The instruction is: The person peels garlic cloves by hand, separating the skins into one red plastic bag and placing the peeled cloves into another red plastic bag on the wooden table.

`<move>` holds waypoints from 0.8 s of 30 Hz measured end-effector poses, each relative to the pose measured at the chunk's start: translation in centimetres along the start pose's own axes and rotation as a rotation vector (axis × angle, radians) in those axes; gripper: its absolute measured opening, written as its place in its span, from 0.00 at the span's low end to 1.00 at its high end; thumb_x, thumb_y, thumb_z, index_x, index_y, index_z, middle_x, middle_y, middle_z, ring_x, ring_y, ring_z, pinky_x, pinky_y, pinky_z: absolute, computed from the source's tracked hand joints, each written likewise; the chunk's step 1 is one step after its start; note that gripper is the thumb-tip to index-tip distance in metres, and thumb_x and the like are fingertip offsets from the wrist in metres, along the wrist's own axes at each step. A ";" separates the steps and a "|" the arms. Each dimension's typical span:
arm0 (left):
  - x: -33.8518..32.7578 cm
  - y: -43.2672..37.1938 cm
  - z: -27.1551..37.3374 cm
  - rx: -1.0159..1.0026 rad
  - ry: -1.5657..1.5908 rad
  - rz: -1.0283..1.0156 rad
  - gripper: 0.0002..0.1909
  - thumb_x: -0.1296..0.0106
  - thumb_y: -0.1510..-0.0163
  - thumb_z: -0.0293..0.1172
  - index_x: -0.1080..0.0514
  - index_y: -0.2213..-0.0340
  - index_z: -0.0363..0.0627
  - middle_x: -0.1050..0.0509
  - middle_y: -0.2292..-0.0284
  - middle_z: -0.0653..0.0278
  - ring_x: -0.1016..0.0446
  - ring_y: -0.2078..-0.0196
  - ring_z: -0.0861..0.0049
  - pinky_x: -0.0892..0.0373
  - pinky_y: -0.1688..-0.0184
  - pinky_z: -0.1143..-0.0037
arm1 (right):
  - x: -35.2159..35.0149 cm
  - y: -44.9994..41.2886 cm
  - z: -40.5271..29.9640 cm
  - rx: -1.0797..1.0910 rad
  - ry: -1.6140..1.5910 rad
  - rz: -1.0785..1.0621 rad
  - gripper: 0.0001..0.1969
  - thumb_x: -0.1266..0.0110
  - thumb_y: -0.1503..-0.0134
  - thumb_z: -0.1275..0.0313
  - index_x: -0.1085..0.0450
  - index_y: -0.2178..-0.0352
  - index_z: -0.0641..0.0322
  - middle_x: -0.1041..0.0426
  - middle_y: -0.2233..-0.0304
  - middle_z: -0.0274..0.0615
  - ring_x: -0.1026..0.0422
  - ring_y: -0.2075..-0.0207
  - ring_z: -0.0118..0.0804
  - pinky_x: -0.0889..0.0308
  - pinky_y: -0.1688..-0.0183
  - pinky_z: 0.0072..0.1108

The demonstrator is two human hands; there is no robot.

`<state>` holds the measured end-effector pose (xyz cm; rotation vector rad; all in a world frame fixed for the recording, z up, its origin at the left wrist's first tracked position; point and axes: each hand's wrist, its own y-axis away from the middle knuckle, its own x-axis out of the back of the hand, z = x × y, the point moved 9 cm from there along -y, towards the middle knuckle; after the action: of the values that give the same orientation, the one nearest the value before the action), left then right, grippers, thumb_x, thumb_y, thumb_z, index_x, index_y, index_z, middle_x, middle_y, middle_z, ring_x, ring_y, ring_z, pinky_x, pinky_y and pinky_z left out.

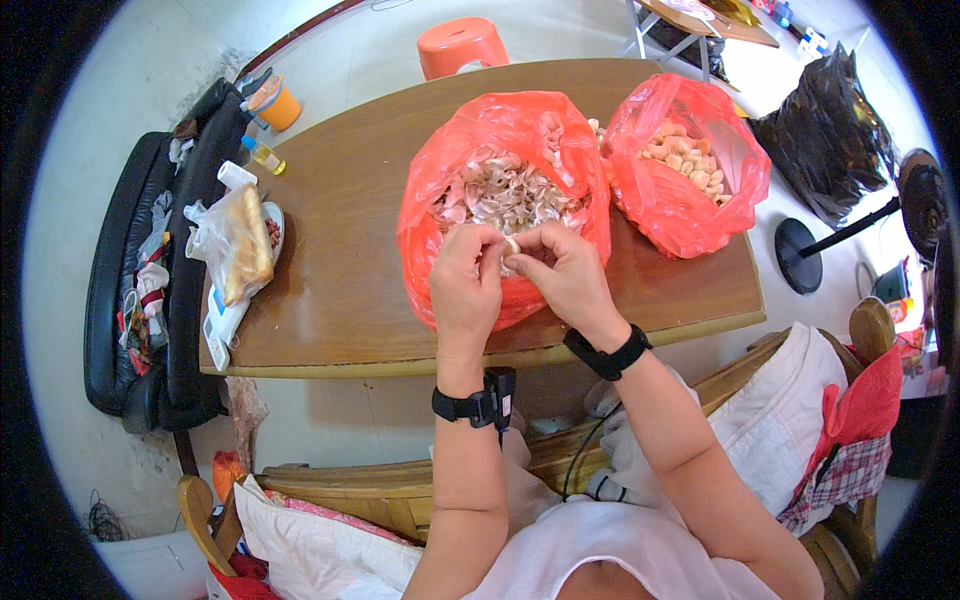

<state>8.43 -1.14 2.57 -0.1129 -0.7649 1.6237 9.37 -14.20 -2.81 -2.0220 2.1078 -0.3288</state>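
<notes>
Between the fingertips of both hands is a small pale garlic clove [511, 246]. My left hand [466, 279] pinches it from the left, and my right hand [564, 271] grips it from the right with thumb and forefinger. Both hands are over the near side of a red plastic bag [424, 225], whose mouth gapes wide. Papery garlic skins [514, 187] fill that bag. To its right, a second red plastic bag [656, 214] holds peeled garlic cloves [686, 161]. My fingers cover part of the held clove.
Both bags rest on a brown wooden table [345, 225]. At its left end are bagged bread [244, 247], a plate [279, 217], a paper roll [236, 174] and a bottle of yellow liquid [266, 156]. A red stool [461, 49] stands beyond; a black fan base [798, 255] stands right.
</notes>
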 end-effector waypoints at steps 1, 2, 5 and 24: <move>0.0 0.0 0.3 -0.034 -0.016 -0.013 0.04 0.51 0.56 0.18 0.33 0.74 0.37 0.33 0.76 0.58 0.32 0.74 0.67 0.35 0.71 0.75 | -0.1 0.0 0.3 -0.017 -0.019 -0.008 0.07 0.42 0.55 0.76 0.30 0.73 0.67 0.29 0.77 0.39 0.32 0.76 0.26 0.36 0.73 0.18; -0.1 -0.1 0.6 -0.068 -0.031 -0.025 0.04 0.51 0.56 0.18 0.34 0.75 0.37 0.33 0.76 0.57 0.32 0.74 0.66 0.35 0.71 0.74 | 0.0 0.0 0.5 -0.035 -0.038 -0.014 0.07 0.41 0.55 0.76 0.30 0.74 0.67 0.29 0.77 0.39 0.32 0.76 0.26 0.36 0.73 0.18; 0.4 -0.1 1.3 -0.126 -0.071 -0.050 0.04 0.52 0.56 0.18 0.35 0.75 0.37 0.34 0.76 0.56 0.33 0.72 0.62 0.36 0.70 0.72 | -1.1 0.2 0.2 -0.104 -0.016 -0.146 0.04 0.47 0.51 0.82 0.32 0.71 0.69 0.28 0.72 0.35 0.30 0.70 0.21 0.32 0.66 0.14; 0.3 0.4 0.2 -0.042 0.051 0.059 0.02 0.57 0.49 0.19 0.37 0.71 0.37 0.33 0.73 0.57 0.32 0.71 0.69 0.35 0.66 0.75 | -0.4 0.2 1.8 -0.401 -0.773 -0.022 0.07 0.46 0.49 0.76 0.34 0.67 0.62 0.29 0.72 0.35 0.29 0.72 0.26 0.31 0.70 0.18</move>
<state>7.91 -0.91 2.63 -0.2076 -0.7633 1.6544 9.70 -13.79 -4.55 -1.9023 1.7200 0.8077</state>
